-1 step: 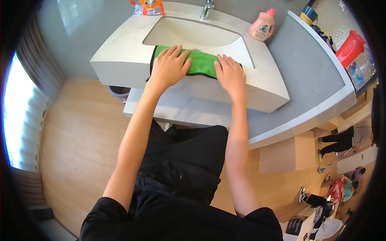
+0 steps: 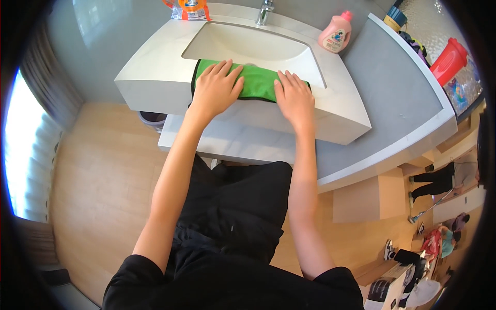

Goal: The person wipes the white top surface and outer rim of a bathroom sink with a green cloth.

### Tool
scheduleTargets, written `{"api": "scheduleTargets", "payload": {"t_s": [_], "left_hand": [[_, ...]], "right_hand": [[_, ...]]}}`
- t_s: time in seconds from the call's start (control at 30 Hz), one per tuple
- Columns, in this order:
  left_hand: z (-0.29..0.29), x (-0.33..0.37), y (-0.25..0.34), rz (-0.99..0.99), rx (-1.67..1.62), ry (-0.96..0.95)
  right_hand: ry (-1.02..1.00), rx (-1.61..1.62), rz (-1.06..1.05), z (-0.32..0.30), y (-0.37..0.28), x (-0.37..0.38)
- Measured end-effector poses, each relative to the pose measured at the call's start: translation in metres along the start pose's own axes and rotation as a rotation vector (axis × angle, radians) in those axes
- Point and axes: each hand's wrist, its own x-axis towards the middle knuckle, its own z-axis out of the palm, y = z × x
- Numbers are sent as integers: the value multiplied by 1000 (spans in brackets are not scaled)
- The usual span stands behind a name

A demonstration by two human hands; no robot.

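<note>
A green cloth (image 2: 258,82) with black edging lies over the front rim of the white sink (image 2: 243,41), partly hanging over the counter's front face. On its left end rests my left hand (image 2: 217,87), palm down with the fingers stretched out and slightly spread. My right hand (image 2: 295,98) lies flat on the cloth's right end, fingers extended toward the basin. Both hands press on the cloth from above without gripping it. What is under the palms is hidden.
Behind the sink stands a chrome faucet (image 2: 264,13). An orange-and-white packet (image 2: 190,10) sits at the back left, a pink bottle (image 2: 336,33) at the back right. A red container (image 2: 448,62) stands beyond the grey partition (image 2: 382,93). Below left is a bin (image 2: 152,120). Other people are at far right.
Almost nothing differs; the view has shifted very slightly. Both hands stay on the cloth in the same places.
</note>
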Motion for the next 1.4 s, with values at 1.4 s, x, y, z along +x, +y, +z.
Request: {"api": "scheduleTargets", "payload": {"t_s": [1.4], "left_hand": [[22, 48, -28, -114, -36, -444]], "right_hand": [[-434, 12, 215, 16, 5, 53]]}}
